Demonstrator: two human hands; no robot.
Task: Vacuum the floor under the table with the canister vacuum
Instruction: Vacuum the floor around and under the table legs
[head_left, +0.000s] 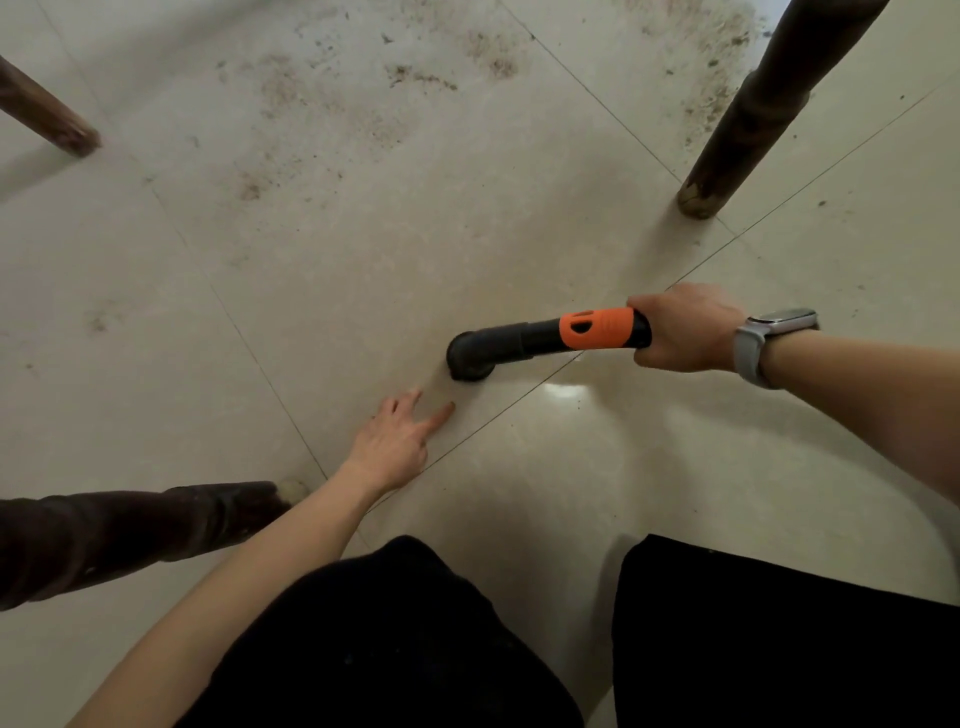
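Right hand (684, 328) grips black vacuum nozzle (498, 348) with orange collar (597, 328).

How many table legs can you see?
3. One leg at the far left, one at the far right, one near the left arm. A fourth may be out of view.

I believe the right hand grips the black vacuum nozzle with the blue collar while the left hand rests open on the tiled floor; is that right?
Not quite: the head view shows the collar on the black vacuum nozzle is orange, not blue. The right hand grips it; the left hand rests open on the tiled floor.
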